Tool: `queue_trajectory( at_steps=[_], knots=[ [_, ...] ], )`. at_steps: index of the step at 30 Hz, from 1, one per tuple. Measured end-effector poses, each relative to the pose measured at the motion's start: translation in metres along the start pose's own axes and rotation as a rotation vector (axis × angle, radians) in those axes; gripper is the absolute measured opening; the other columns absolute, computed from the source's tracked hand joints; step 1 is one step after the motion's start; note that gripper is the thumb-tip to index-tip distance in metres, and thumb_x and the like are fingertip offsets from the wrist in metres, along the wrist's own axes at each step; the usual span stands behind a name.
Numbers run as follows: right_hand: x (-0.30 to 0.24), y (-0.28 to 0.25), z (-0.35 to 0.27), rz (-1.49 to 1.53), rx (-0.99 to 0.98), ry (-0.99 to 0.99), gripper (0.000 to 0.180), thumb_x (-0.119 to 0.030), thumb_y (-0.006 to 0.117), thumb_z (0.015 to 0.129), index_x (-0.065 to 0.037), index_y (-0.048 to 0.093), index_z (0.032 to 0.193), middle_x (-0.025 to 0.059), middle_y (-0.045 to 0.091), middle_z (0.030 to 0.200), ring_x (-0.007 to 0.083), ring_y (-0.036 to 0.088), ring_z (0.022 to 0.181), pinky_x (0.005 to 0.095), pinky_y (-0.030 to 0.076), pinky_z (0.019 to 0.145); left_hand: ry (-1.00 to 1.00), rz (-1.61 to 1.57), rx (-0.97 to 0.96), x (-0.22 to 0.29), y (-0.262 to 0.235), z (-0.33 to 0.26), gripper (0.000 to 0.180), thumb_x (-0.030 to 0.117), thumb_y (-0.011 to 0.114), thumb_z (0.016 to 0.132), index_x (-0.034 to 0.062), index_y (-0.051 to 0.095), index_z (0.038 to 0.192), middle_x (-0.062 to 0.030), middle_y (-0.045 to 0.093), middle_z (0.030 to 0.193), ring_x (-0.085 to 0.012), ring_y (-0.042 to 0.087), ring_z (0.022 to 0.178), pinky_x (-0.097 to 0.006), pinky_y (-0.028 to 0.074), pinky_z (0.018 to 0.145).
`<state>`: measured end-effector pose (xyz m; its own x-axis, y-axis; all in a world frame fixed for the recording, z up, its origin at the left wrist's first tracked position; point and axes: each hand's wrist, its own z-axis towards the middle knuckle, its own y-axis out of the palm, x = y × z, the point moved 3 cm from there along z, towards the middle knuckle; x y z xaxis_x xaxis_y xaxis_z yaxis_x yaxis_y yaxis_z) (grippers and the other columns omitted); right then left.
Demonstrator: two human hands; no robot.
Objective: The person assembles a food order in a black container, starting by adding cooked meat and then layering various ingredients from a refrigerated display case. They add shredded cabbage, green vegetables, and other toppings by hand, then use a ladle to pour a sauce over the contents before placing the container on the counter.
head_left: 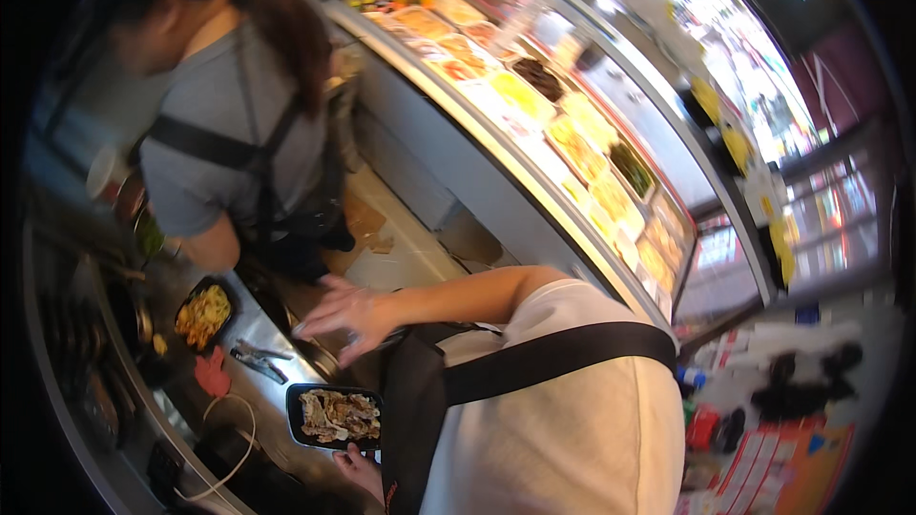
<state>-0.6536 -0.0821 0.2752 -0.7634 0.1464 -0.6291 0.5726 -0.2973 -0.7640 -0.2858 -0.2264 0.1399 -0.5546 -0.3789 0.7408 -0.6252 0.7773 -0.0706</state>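
In the head view, the right hand (351,320) is open, fingers spread and blurred, above the edge of the metal tabletop (258,326). The left hand (358,469) touches the near edge of a black tray (295,420) of browned food (336,416); whether it grips, I cannot tell. Left of the right hand lie tongs (258,360) and a red piece (212,374), standing between that tray and a second black tray (219,280). Beyond the right hand, a co-worker (215,148) blocks the way; a lit food case (477,105) runs up-right of it.

A utensil (258,360) partly obstructs the gap between trays (294,420).
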Motion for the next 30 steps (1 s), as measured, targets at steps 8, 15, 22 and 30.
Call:
queue_trajectory(
  at_steps=[8,15,22,30],
  knots=[
    [-0.029,-0.097,-0.251,-0.122,0.256,0.932,0.103,-0.058,0.074,0.088,-0.017,0.019,0.165,0.0247,0.026,0.166,0.0499,0.031,0.149,0.0621,0.029,0.12,0.09,-0.07,-0.179,0.061,0.077,-0.034,0.013,0.018,0.059,0.102,0.0135,0.048,0.099,0.0008,0.057,0.091,-0.0099,0.054,0.079,-0.027,0.045,0.06],
    [-0.006,-0.174,-0.395,-0.122,0.988,0.903,0.051,-0.026,0.07,0.094,-0.01,0.054,0.139,0.0145,0.065,0.119,0.0298,0.067,0.106,0.0401,0.056,0.092,0.164,0.062,-0.364,0.099,0.201,-0.045,0.017,0.016,0.061,0.102,0.0147,0.046,0.094,0.004,0.053,0.087,-0.0075,0.049,0.077,-0.025,0.04,0.058],
    [0.057,-0.257,-0.563,-0.168,0.942,1.264,0.037,-0.024,0.072,0.096,-0.01,0.063,0.129,0.0076,0.073,0.101,0.0215,0.072,0.088,0.0356,0.057,0.08,0.134,0.085,-0.428,0.125,0.359,-0.097,0.013,0.015,0.061,0.102,0.0181,0.051,0.093,0.0064,0.055,0.084,-0.0043,0.051,0.07,-0.022,0.041,0.056],
    [0.263,-0.297,-0.732,0.068,0.778,1.627,0.054,-0.025,0.071,0.089,-0.005,0.062,0.138,0.0156,0.075,0.112,0.0266,0.073,0.098,0.0374,0.057,0.087,0.069,0.043,-0.564,0.122,0.557,-0.165,0.022,0.013,0.063,0.104,0.0149,0.048,0.088,0.0064,0.057,0.08,-0.0021,0.051,0.067,-0.02,0.043,0.056]
  ],
)
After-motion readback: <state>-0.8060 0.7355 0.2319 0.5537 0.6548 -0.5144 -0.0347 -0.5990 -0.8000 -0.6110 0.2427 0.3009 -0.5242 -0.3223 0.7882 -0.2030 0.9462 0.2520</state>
